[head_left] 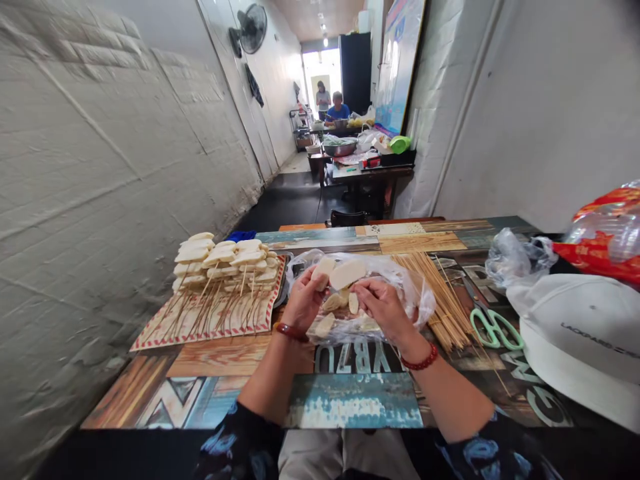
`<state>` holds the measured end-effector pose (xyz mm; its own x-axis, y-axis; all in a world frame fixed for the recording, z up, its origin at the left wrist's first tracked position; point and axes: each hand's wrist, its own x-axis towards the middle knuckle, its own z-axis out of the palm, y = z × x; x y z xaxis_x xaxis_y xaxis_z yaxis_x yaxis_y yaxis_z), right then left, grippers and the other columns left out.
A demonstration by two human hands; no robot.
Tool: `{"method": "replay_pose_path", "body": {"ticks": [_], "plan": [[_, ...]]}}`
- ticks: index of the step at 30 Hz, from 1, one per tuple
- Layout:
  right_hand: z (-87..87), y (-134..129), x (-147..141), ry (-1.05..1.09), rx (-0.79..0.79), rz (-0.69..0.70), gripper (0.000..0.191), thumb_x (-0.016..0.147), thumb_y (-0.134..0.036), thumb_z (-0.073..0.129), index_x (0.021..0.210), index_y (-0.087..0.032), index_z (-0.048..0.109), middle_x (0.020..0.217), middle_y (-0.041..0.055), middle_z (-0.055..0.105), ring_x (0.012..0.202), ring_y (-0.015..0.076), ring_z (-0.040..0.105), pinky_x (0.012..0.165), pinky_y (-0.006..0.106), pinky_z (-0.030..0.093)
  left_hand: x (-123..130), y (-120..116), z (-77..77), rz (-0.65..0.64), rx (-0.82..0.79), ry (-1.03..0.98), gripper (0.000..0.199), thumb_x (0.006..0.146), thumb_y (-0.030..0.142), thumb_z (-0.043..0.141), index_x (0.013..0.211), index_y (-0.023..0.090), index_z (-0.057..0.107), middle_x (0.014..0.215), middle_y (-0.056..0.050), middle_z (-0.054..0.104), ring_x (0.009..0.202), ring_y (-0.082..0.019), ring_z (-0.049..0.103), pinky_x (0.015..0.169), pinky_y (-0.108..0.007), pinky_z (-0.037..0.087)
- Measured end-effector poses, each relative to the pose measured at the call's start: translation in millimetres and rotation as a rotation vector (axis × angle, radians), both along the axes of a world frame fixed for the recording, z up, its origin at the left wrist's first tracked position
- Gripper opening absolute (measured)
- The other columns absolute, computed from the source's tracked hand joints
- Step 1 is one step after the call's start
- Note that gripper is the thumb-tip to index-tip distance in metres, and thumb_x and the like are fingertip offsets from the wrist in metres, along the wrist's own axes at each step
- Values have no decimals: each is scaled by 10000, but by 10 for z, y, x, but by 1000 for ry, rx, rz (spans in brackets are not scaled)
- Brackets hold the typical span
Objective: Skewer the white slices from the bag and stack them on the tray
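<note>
My left hand (305, 301) is closed on a pale oval food slice (324, 269), pinched between thumb and fingers. My right hand (384, 303) is closed in a pinch beside a larger pale slice (349, 273); what its fingertips grip is too small to make out. Below both hands, a clear plastic bag (423, 300) lies spread with several loose slices (325, 325) on it. At left, a pile of skewered slices (220, 260) rests on a striped paper sheet (165, 327), sticks pointing toward me. Bare wooden skewers (440, 307) lie right of the bag.
Green-handled scissors (495, 328) lie right of the skewers. A white cap (580, 340), a crumpled clear bag (520, 257) and a red package (605, 227) occupy the right side. Further back stand another table with a metal bowl (340, 147) and two people.
</note>
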<state>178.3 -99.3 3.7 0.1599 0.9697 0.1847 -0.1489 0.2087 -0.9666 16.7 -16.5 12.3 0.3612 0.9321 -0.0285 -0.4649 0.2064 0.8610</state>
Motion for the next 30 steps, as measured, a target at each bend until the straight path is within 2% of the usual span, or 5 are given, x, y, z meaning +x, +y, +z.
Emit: {"method": "replay_pose_path", "body": {"ticks": [8, 15, 18, 21, 30], "plan": [[-111, -36, -39, 46, -108, 126, 366, 792, -504, 699, 925, -163, 691, 572, -47, 519, 448, 68, 374, 410, 202, 266, -90, -26, -60, 19, -34, -46, 450, 626, 275, 875, 994, 131, 661, 879, -55, 715, 674, -99, 625, 600, -196, 506], [-33, 20, 13, 70, -128, 37, 385, 747, -534, 714, 874, -171, 688, 561, -58, 489, 466, 65, 368, 417, 199, 279, -46, -21, -48, 25, -40, -24, 443, 601, 273, 879, 978, 150, 681, 867, -28, 715, 645, -95, 623, 595, -205, 532], [-40, 54, 29, 37, -134, 78, 377, 751, -544, 707, 802, -171, 681, 572, -53, 511, 470, 65, 404, 429, 198, 314, -38, 6, -28, 73, -32, -7, 430, 606, 230, 873, 994, 175, 697, 982, -15, 726, 756, -104, 653, 660, -191, 557], [-56, 89, 44, 38, -120, 148, 368, 780, -536, 694, 805, -169, 673, 595, -46, 545, 487, 68, 434, 439, 192, 330, -8, 63, -8, 110, -62, 43, 382, 636, 200, 860, 985, 184, 705, 981, -4, 742, 828, -117, 667, 709, -184, 566], [-79, 100, 0, 6, -48, 220, 189, 872, -335, 633, 901, -152, 667, 668, -34, 586, 571, 86, 513, 518, 191, 414, 24, 44, 7, 92, -17, 121, 337, 652, 221, 860, 956, 206, 716, 962, 14, 760, 859, -114, 660, 749, -182, 571]]}}
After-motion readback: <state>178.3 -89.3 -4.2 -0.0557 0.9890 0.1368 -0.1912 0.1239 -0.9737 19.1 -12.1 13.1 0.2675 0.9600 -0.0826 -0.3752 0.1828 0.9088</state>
